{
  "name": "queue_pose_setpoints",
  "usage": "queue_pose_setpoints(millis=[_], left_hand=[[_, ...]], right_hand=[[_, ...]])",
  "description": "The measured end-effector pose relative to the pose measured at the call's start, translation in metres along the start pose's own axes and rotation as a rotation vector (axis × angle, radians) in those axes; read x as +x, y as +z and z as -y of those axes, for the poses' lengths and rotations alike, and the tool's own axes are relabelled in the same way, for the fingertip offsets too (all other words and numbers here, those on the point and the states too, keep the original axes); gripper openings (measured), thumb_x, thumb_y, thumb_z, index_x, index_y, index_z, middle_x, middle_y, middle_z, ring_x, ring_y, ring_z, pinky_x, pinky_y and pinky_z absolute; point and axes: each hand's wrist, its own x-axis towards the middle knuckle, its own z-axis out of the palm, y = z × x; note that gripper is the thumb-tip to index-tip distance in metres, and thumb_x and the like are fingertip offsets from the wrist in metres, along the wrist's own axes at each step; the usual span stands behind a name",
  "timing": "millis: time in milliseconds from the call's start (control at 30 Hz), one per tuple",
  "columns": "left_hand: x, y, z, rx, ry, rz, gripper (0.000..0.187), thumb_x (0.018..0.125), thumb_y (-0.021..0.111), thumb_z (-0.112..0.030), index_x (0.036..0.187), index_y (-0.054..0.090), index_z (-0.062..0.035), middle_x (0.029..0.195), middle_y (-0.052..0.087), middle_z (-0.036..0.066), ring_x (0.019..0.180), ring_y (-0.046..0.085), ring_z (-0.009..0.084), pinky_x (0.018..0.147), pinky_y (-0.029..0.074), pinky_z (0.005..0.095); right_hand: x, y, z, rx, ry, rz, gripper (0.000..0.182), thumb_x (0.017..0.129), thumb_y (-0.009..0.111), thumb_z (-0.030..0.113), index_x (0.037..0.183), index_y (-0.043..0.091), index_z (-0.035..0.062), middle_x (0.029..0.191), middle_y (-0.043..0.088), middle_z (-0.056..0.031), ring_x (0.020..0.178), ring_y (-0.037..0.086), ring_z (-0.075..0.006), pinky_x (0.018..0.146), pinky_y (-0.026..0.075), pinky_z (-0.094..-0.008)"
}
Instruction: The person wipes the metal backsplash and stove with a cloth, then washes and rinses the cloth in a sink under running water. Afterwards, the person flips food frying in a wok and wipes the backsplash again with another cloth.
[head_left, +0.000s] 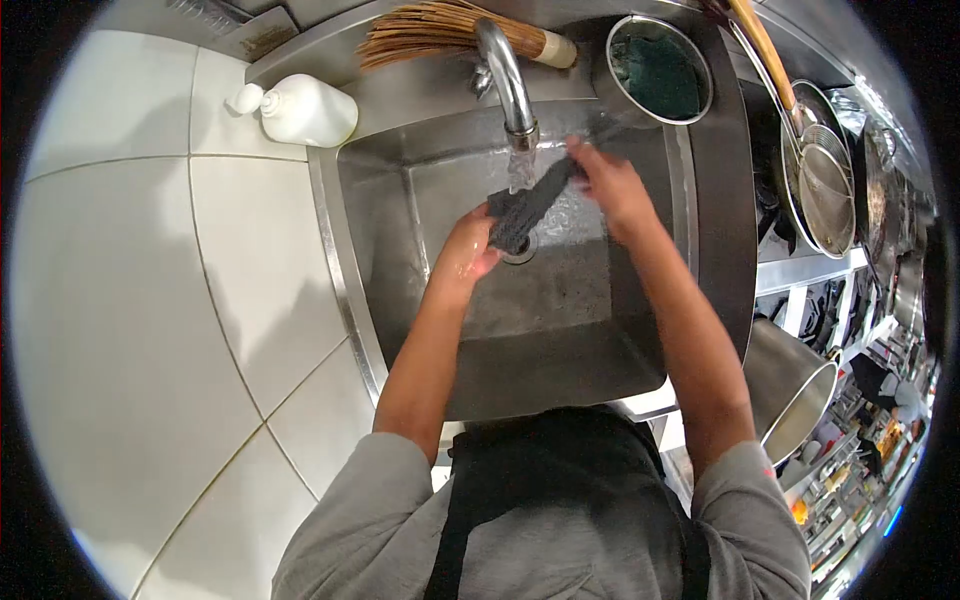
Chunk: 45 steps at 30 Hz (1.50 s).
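A dark grey cloth (530, 208) is stretched between my two hands over a steel sink (540, 365). My left hand (468, 247) grips its lower left end, with water on the skin. My right hand (612, 185), slightly blurred, pinches the upper right end. Water runs from the curved faucet (510, 85) onto the cloth beside my left hand. Below the cloth, the drain (520, 248) is partly covered from view.
A white bottle (308, 110) stands at the sink's back left corner. Behind the faucet lies a straw brush (430, 35). A round container (658, 70) holds a green pad. Strainers (827, 195) and a large pot (790, 385) are at the right; farther off is a person (905, 398).
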Motion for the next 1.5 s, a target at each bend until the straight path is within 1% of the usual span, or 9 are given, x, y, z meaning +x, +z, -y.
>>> queue_pose_setpoints(millis=[133, 400, 500, 733, 933, 1100, 1200, 1300, 1500], left_hand=[[-0.031, 0.028, 0.0, 0.003, 0.007, 0.046, 0.044, 0.092, 0.059, -0.006, 0.136, 0.057, 0.0018, 0.116, 0.07, 0.014, 0.101, 0.07, 0.0266, 0.093, 0.056, 0.0407], [-0.035, 0.038, 0.003, 0.189, -0.164, 0.185, 0.05, 0.092, 0.063, -0.011, 0.138, 0.054, 0.0035, 0.128, 0.064, 0.013, 0.108, 0.066, 0.0248, 0.094, 0.053, 0.0383], [-0.05, 0.061, -0.006, 1.241, 0.476, -0.248, 0.06, 0.087, 0.072, -0.014, 0.14, 0.051, 0.0032, 0.139, 0.056, 0.021, 0.124, 0.058, 0.034, 0.106, 0.047, 0.0448], [-0.047, 0.095, 0.043, 1.331, 0.87, -0.222, 0.079, 0.073, 0.081, -0.01, 0.143, 0.045, -0.0011, 0.13, 0.06, 0.024, 0.124, 0.058, 0.043, 0.102, 0.05, 0.0474], [-0.022, 0.08, 0.001, 1.592, 0.545, -0.294, 0.043, 0.073, 0.085, -0.021, 0.105, 0.064, -0.0008, 0.093, 0.072, 0.023, 0.092, 0.069, 0.0487, 0.076, 0.055, 0.0526], [0.005, 0.044, -0.037, 0.503, -0.569, 0.164, 0.02, 0.082, 0.083, -0.019, 0.083, 0.066, -0.0095, 0.067, 0.054, -0.002, 0.053, 0.049, 0.0131, 0.042, 0.034, 0.0293], [-0.024, 0.078, -0.058, 0.412, -0.641, 0.405, 0.015, 0.085, 0.079, -0.014, 0.081, 0.066, -0.0098, 0.066, 0.054, -0.002, 0.051, 0.048, 0.0136, 0.039, 0.026, 0.0245], [-0.016, 0.088, -0.059, 0.745, -0.692, 0.438, 0.012, 0.083, 0.077, -0.012, 0.083, 0.067, -0.0057, 0.067, 0.062, 0.006, 0.055, 0.059, 0.0219, 0.042, 0.041, 0.0344], [-0.025, 0.102, -0.042, 1.979, 0.449, 0.079, 0.022, 0.08, 0.071, -0.018, 0.092, 0.069, 0.0006, 0.083, 0.071, 0.025, 0.081, 0.072, 0.0417, 0.071, 0.058, 0.0513]], right_hand=[[0.053, 0.004, -0.072, -0.616, -0.424, -0.03, 0.057, 0.101, 0.054, 0.05, 0.111, 0.073, -0.0029, 0.108, 0.073, -0.0274, 0.105, 0.069, -0.0412, 0.091, 0.053, -0.044], [-0.044, 0.04, -0.04, -0.43, -0.129, -0.065, 0.034, 0.096, 0.064, 0.032, 0.098, 0.073, 0.0003, 0.102, 0.072, -0.0275, 0.098, 0.069, -0.0476, 0.082, 0.055, -0.0504], [-0.031, 0.039, -0.056, -0.475, -0.279, -0.162, 0.028, 0.096, 0.062, 0.026, 0.106, 0.071, 0.0007, 0.095, 0.073, -0.024, 0.087, 0.074, -0.0365, 0.078, 0.055, -0.0426], [-0.018, 0.058, -0.057, -0.346, -0.1, -0.099, 0.028, 0.095, 0.058, 0.025, 0.109, 0.067, 0.0015, 0.099, 0.072, -0.0279, 0.095, 0.071, -0.0463, 0.082, 0.055, -0.0486], [0.006, 0.025, -0.028, -0.163, 0.174, 0.177, 0.029, 0.1, 0.054, 0.021, 0.122, 0.063, 0.0044, 0.126, 0.065, -0.0241, 0.106, 0.07, -0.0406, 0.085, 0.055, -0.0477], [-0.037, -0.006, 0.038, -0.984, -0.861, 0.228, 0.048, 0.092, 0.061, 0.012, 0.14, 0.054, 0.0109, 0.14, 0.058, -0.014, 0.114, 0.066, -0.031, 0.092, 0.055, -0.044], [-0.058, 0.006, 0.047, -1.312, -1.173, 0.444, 0.06, 0.086, 0.066, 0.012, 0.144, 0.049, 0.0142, 0.14, 0.057, -0.0143, 0.121, 0.063, -0.0295, 0.096, 0.054, -0.0427], [-0.036, 0.015, 0.022, -1.338, -0.924, 0.478, 0.033, 0.085, 0.068, 0.017, 0.116, 0.065, 0.0099, 0.111, 0.068, -0.0169, 0.099, 0.071, -0.0337, 0.082, 0.058, -0.0453], [0.032, 0.044, 0.025, -1.33, 0.063, 0.756, 0.019, 0.074, 0.077, 0.017, 0.082, 0.065, 0.0043, 0.069, 0.06, -0.0091, 0.058, 0.06, -0.0231, 0.052, 0.049, -0.0404]])
